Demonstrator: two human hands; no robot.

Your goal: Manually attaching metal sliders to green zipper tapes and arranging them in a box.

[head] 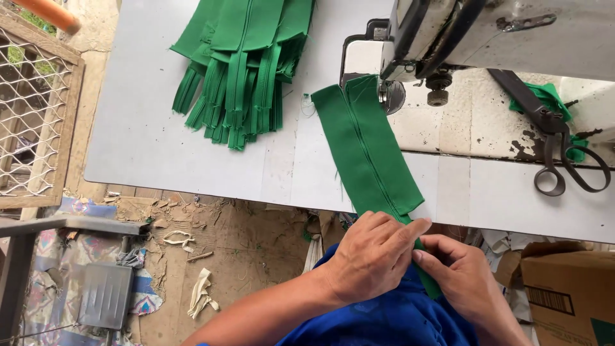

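A long green fabric strip (371, 150) runs lengthwise from the sewing machine's needle (389, 90) across the counter (192, 154) toward the person. Both hands pinch its near end at the counter's edge: left hand (375, 256) over, right hand (461, 275) beside.

A person's left hand (371, 256) and right hand (464, 279) are pinching the near end of a green strip (368, 144) at the edge of a grey table (160, 141). The strip's far end is lying under the head of a sewing machine (487, 32). Left of the machine, a stack of green pieces (240, 64) is fanning out on the table; right of it, black scissors (557, 147) are resting on the machine's worn bed.
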